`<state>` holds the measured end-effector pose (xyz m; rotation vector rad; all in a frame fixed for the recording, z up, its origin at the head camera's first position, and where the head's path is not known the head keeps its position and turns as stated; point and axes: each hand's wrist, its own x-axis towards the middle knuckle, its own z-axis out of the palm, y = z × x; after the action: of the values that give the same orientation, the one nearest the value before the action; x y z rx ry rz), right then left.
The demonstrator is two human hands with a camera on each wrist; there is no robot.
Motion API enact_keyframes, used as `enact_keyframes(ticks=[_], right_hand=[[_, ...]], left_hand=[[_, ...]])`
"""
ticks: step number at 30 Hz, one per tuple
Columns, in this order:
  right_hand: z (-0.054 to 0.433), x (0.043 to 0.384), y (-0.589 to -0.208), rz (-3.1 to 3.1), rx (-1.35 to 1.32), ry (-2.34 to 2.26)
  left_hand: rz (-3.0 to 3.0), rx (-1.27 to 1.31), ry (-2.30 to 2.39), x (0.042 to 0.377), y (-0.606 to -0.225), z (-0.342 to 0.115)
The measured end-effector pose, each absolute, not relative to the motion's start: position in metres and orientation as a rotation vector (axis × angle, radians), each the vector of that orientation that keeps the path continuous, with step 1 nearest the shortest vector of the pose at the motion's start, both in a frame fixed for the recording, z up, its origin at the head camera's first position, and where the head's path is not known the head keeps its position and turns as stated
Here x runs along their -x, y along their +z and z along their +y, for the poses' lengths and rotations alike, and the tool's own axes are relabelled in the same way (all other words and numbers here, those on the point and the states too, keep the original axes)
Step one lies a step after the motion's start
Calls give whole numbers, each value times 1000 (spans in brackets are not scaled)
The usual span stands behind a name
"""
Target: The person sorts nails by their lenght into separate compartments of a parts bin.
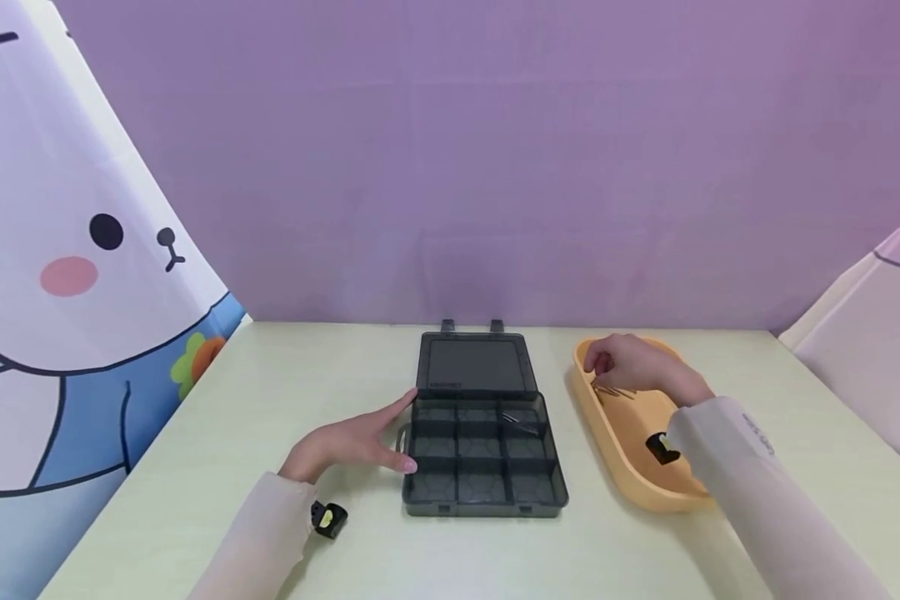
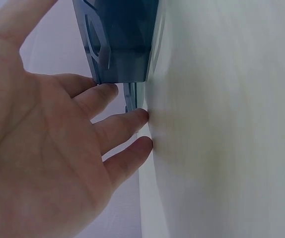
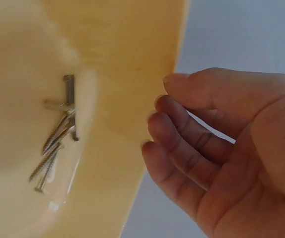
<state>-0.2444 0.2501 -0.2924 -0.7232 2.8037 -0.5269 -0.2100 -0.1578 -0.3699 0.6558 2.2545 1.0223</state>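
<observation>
A dark, see-through compartment box [image 1: 484, 510] lies on the table with its lid [image 1: 476, 362] folded back. A few long screws [image 1: 520, 424] lie in its right column. My left hand [image 1: 356, 442] is spread at the box's left side, thumb near the front and a finger toward the back. In the left wrist view its fingertips [image 2: 107, 91] are right at the box's corner. Over the far left end of the orange tray [image 1: 613, 450] is my right hand [image 1: 633, 367], fingers loosely bent, nothing visible between them. Several loose screws [image 3: 58, 134] lie in the tray below.
The tray stands to the right of the box, with a strip of table [image 1: 585, 483] between them. A purple cloth [image 1: 480, 167] hangs behind the table, and a cartoon-printed cloth [image 1: 105, 350] is at the left. Black wrist devices [image 1: 330, 520] sit by both sleeves.
</observation>
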Motion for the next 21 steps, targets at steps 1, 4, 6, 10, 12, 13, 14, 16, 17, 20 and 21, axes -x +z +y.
enact_keyframes(ticks=[1, 4, 6, 10, 12, 13, 14, 16, 17, 20, 21], right_hand=[[251, 246, -294, 2801, 725, -536], [254, 251, -299, 2807, 731, -539], [256, 254, -301, 2810, 719, -533], [259, 261, -308, 2804, 683, -510], [260, 264, -312, 2809, 684, -497], [261, 266, -314, 2813, 686, -494], [262, 268, -316, 2818, 686, -488], [263, 271, -320, 2818, 672, -490], [263, 272, -321, 2814, 664, -494], [264, 275, -327, 2780, 625, -539], [264, 276, -329, 2760, 621, -562]], left_hand=[[2254, -662, 1021, 210, -370, -158], [2253, -650, 1027, 210, -370, -157], [2245, -638, 1034, 210, -370, -156], [2236, -626, 1045, 208, -370, -156], [2239, -634, 1043, 208, -370, -156], [2241, -636, 1042, 208, -370, -156], [2241, -641, 1041, 208, -370, -156], [2243, -642, 1038, 209, -371, -157], [2244, -643, 1037, 209, -371, -157], [2247, -641, 1036, 210, -371, -157], [2249, -633, 1036, 210, -371, -157]])
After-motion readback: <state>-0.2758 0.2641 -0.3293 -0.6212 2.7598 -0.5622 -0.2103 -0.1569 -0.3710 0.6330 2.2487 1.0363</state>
